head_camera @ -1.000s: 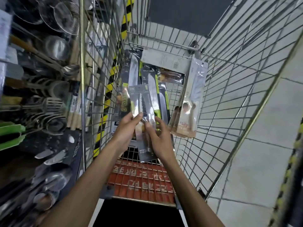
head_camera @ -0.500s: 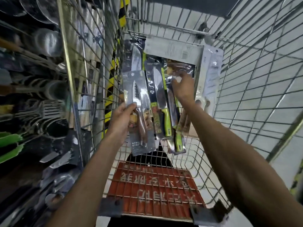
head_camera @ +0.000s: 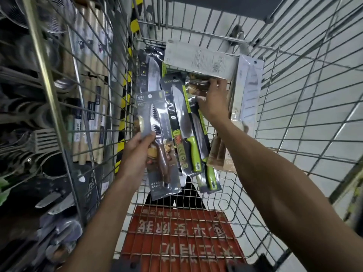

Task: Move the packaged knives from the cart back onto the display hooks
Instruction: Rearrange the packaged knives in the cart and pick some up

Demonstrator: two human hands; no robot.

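My left hand [head_camera: 137, 152] grips a grey packaged serrated knife with a brown handle [head_camera: 159, 146], held upright above the wire cart [head_camera: 294, 107]. My right hand [head_camera: 213, 101] reaches deeper into the cart, fingers closed on the top of a clear pack with a brown wooden handle [head_camera: 196, 87]. Two green-handled knife packs [head_camera: 182, 124] lie side by side between my hands. A dark pack with a broad blade [head_camera: 151, 73] leans at the cart's far left, and a white knife pack [head_camera: 248, 91] stands against the right wall.
A white flat box [head_camera: 200, 61] lies across the cart's far end. The red child-seat flap [head_camera: 182, 234] fills the near end. Display racks of ladles, spatulas and utensils [head_camera: 39, 138] hang to the left beyond the cart's wire side. Tiled floor shows on the right.
My right hand left the serrated knife pack and reached forward into the cart onto the wooden-handled pack. My left hand keeps the serrated pack, shifted slightly left.
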